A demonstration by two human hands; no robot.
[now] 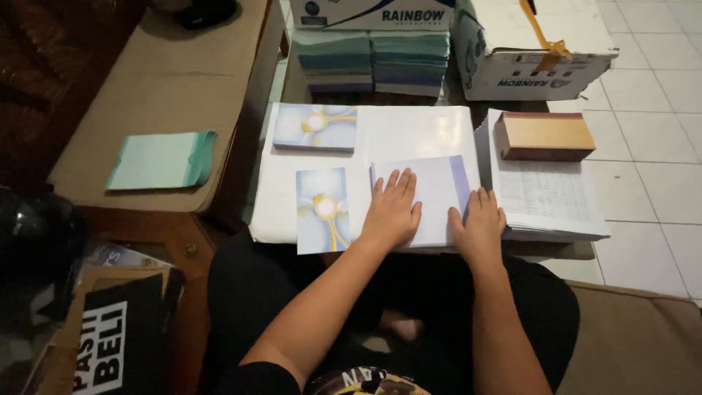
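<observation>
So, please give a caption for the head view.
Both hands, left hand and right hand, press flat on a pale lilac sheet.

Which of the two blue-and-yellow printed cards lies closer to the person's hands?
The upright card, just beside the left hand. The other card lies sideways, farther up the white sheet.

Both hands palm-down, left hand [393, 207] fingers spread flat, right hand [479, 223] fingers together, forearms extended forward
</observation>
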